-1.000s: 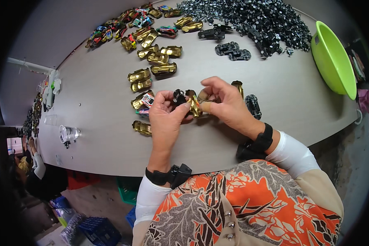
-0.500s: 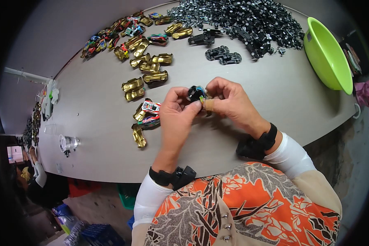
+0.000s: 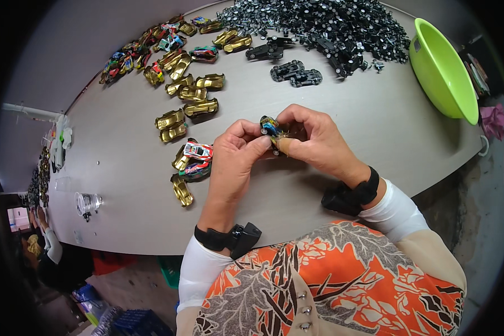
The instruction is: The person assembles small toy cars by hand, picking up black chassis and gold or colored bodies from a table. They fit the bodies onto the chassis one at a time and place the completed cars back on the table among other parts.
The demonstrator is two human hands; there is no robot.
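Between my two hands, above the table, is a small toy car (image 3: 270,126) with a colourful printed body and dark wheels. My left hand (image 3: 236,154) pinches its left side with thumb and fingers. My right hand (image 3: 311,134), with a tan strip around its thumb, grips the other side and hides part of the car. Left of my left hand lie a white-and-red toy car (image 3: 198,150), a green-and-red one (image 3: 196,170) and a gold car body (image 3: 181,190). Farther up are several gold car bodies (image 3: 200,107).
Black car chassis (image 3: 306,78) lie beyond my hands, before a big heap of wheel parts (image 3: 319,22). A lime-green basin (image 3: 445,73) leans at the right edge. Colourful car bodies (image 3: 129,59) are piled at the far left, a clear cup (image 3: 87,203) nearer. Another person (image 3: 53,246) sits at left.
The toy car has turned in my fingers: its colourful top now shows where its dark side faced me before. The view has shifted slightly, and both hands keep their grip.
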